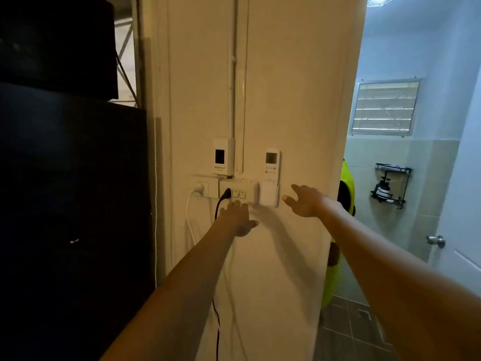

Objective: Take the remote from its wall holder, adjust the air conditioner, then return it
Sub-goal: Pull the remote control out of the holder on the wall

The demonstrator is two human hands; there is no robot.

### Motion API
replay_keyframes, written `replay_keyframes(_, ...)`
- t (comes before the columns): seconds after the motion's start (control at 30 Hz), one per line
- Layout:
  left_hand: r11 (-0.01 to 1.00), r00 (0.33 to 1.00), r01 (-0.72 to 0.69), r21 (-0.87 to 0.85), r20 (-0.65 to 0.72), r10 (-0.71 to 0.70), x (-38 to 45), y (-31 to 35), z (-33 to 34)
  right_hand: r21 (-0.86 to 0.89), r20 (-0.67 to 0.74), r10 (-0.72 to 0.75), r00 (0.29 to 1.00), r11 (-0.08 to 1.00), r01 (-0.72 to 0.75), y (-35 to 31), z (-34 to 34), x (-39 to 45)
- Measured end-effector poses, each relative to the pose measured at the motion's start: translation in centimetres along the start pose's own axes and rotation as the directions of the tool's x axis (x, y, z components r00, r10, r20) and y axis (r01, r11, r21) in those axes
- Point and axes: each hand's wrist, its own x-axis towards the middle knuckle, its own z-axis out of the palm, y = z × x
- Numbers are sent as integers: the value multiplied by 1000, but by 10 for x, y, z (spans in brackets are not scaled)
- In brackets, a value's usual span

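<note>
A white remote (271, 165) with a small screen stands upright in a white wall holder (269, 195) on the cream wall. My right hand (307, 201) hovers just right of the holder, fingers apart and pointing toward it, holding nothing. My left hand (236, 217) is stretched out below the switch plate, left of and below the holder, palm down, fingers spread, also holding nothing. Neither hand touches the remote.
Left of the holder are a switch plate (239, 194) with a black plug and cord (225, 195), a white socket (205, 187) with a white plug, and a white breaker box (222, 157). A dark cabinet (73, 194) stands left. An open bathroom doorway (390, 204) lies right.
</note>
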Motion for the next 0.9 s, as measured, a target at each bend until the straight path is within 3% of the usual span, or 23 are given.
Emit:
replay_keyframes(0.17,980,961,-101,-171,-272,51,30,34,14,188,-70,-22,997,982,35,2,-6,27)
replay_keyframes(0.4,913,891,-164,-375,-453,-26,68,54,54,474,-111,35,993,880,22,4,-9,76)
replay_keyframes(0.67,954,834,-89,-285,-545,-86,103,62,82,745,-216,85,973,659,108,6,-10,112)
replay_keyframes(0.8,942,774,-122,-313,-624,-106,117,63,99,810,-294,147,944,563,165,4,0,124)
replay_keyframes(0.9,909,731,-200,-367,-673,-111,126,64,110,813,-339,198,920,553,181,2,6,131)
